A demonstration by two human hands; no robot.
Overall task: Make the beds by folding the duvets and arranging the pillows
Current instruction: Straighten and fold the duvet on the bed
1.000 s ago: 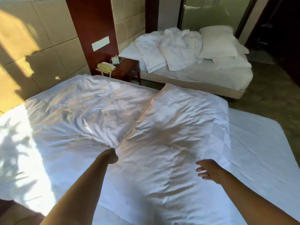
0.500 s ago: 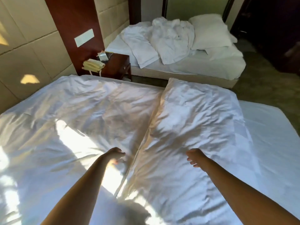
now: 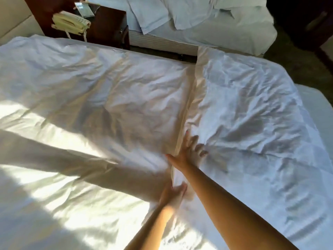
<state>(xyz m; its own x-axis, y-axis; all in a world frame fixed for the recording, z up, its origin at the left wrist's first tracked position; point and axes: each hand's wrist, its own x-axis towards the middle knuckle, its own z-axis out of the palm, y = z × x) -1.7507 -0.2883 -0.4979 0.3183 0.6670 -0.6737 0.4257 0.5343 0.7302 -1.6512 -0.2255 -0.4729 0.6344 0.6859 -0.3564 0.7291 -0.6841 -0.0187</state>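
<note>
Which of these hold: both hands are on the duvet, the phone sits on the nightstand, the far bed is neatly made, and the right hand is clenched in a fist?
1. Both hands rest on the duvet. True: the left hand and the right hand lie along its middle fold.
2. The telephone sits on the nightstand. True.
3. The far bed is neatly made. False: crumpled bedding is heaped on it.
4. The right hand is clenched in a fist. False: its fingers are spread flat on the fabric.
</note>
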